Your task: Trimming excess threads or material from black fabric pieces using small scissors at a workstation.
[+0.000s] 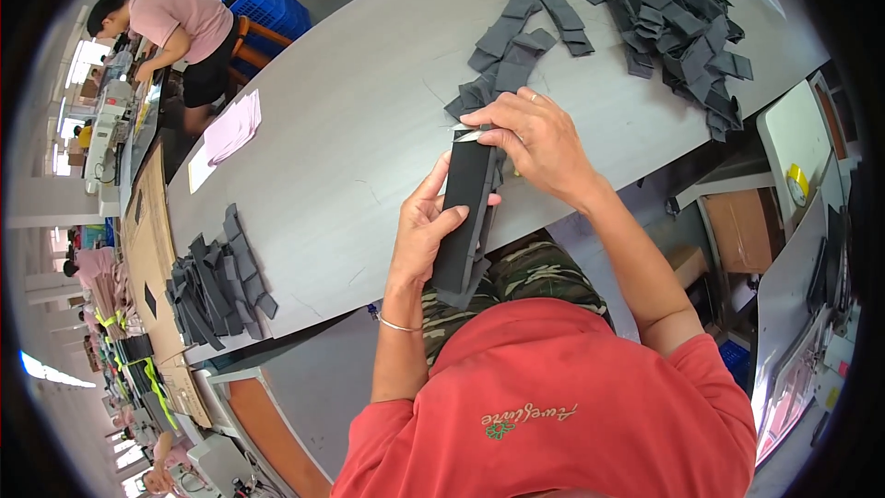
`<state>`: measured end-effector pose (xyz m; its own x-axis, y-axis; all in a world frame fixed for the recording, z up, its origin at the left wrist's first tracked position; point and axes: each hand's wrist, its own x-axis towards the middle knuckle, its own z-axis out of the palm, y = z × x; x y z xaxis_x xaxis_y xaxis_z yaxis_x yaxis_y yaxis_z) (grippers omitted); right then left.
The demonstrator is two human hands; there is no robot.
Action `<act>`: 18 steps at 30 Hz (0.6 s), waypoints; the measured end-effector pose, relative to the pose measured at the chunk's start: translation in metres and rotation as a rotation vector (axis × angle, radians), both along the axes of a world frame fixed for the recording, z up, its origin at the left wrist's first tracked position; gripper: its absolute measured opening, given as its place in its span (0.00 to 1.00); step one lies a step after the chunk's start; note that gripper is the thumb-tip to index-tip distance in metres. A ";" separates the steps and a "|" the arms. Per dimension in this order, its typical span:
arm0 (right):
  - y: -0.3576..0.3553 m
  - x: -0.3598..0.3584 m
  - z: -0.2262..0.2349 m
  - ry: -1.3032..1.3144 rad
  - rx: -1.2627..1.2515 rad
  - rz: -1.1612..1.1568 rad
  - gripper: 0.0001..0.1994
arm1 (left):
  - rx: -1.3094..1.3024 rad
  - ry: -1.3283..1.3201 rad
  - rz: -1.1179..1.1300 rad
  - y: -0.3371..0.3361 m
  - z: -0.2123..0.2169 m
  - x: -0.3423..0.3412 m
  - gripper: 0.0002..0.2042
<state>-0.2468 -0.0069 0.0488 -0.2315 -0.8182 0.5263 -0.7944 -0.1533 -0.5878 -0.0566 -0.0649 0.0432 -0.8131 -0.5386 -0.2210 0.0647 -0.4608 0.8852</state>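
One black strip point(464, 194) is gripped by the fingers of the left hand point(426, 224); fingers of the right hand point(539, 136) pinch a silvery tool point(468, 136) at the strip's far end.

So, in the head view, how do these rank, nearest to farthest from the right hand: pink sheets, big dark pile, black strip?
1. Black strip: just lower left of the right hand.
2. Big dark pile: upper right on table.
3. Pink sheets: left edge.
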 end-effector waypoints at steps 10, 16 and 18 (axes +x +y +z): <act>0.011 -0.015 0.014 -0.073 0.107 0.142 0.08 | 0.039 -0.010 -0.149 -0.006 0.003 0.006 0.35; 0.017 -0.022 0.021 -0.118 0.116 0.189 0.05 | 0.091 0.014 -0.181 -0.003 0.013 0.008 0.35; 0.021 -0.022 0.027 -0.135 0.108 0.199 0.07 | 0.083 0.014 -0.182 -0.003 0.010 0.009 0.36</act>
<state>-0.2686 0.0144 0.0759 -0.1223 -0.9045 0.4086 -0.6684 -0.2292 -0.7075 -0.0476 -0.0682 0.0536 -0.8985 -0.3629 -0.2469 -0.0147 -0.5373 0.8433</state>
